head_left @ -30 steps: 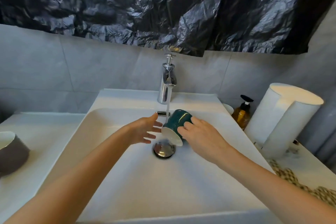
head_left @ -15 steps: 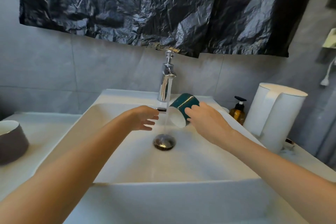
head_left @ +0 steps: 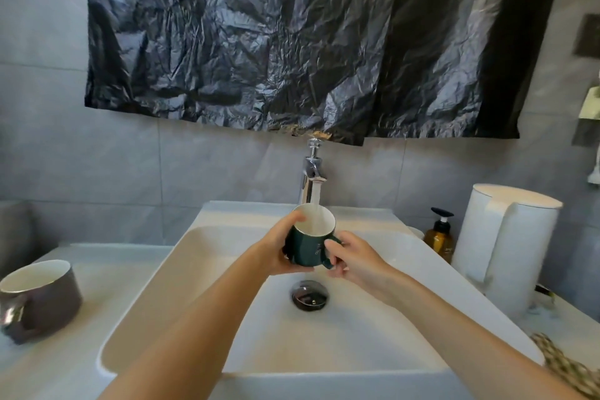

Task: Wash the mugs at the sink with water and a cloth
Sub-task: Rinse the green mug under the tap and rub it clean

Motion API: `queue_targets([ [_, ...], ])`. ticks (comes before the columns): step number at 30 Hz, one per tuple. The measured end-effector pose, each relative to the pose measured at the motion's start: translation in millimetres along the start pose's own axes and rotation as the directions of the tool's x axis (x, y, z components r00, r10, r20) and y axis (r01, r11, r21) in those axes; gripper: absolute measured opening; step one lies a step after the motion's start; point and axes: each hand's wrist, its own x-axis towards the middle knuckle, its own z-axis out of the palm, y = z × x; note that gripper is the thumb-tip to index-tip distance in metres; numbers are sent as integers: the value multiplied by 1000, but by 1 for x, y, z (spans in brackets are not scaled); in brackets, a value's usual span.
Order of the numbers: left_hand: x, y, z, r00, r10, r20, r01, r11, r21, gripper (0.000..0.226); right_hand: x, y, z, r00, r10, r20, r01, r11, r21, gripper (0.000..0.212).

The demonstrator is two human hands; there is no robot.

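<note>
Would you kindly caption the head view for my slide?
Left hand and right hand hold the green mug upright under the running tap.

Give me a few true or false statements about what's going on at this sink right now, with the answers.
1. The green mug is held upright under the running tap. True.
2. Only one hand holds it. False: the left hand grips its body, the right hand its handle.
3. A brown mug stands on the counter left of the sink. True.
4. The amber pump bottle stands left of the sink. False: it is on the right, beside the white kettle.
</note>
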Motion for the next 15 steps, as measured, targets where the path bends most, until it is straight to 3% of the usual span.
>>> queue_targets([
  [2,1,1,3,999,36,-40,-33,997,69,29,-2,1,-3,982,-141,-129,80,917,-390,16],
  [4,5,3,4,994,93,-66,-79,980,184,32,-5,-5,-6,854,-473,-216,202,685,-700,13],
  [6,11,5,1,978,172,-113,-133,948,290,43,-3,-13,-10,782,-623,-11,347,450,-823,22],
  [8,15,5,-3,963,233,-134,-174,922,346,49,3,-15,-11,843,-468,265,396,206,-895,48],
  [9,17,6,-5,957,258,-134,-197,914,355,50,7,-15,-11,878,-358,317,381,123,-916,57],
  [12,18,10,-7,950,299,-93,-240,886,397,51,28,-9,-9,916,-226,331,338,-7,-941,62],
  [15,23,12,-6,940,336,-59,-275,847,454,54,40,-8,7,936,-261,237,189,-193,-963,34],
])
